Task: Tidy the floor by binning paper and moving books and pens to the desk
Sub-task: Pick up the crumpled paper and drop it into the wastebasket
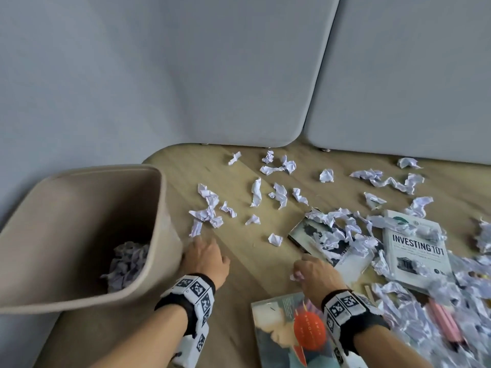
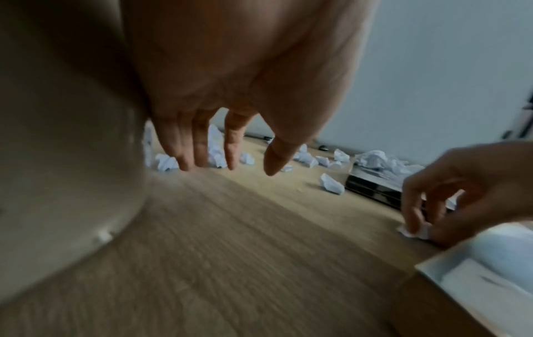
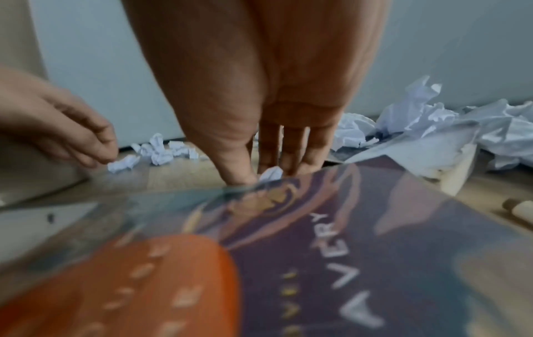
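Many crumpled white paper scraps point(image 1: 256, 192) litter the wooden floor. My right hand point(image 1: 299, 272) pinches a small crumpled scrap point(image 3: 271, 174) between thumb and fingers, just beyond the far edge of a colourful book point(image 1: 287, 333). My left hand point(image 1: 200, 244) hovers low over the floor beside the tilted beige bin point(image 1: 148, 235), fingers relaxed and holding nothing; a paper clump point(image 1: 207, 213) lies just ahead of it. The bin holds crumpled paper point(image 1: 127, 264). A white "Investing 101" book point(image 1: 417, 251) and a dark book point(image 1: 300, 232) lie half under scraps. Pink pens point(image 1: 446, 322) lie at the right.
Grey padded panels point(image 1: 239, 75) stand on small feet along the back of the floor, and a grey wall runs behind the bin. A thick heap of paper point(image 1: 473, 301) covers the floor at the right. Bare wood floor point(image 1: 255, 272) shows between my hands.
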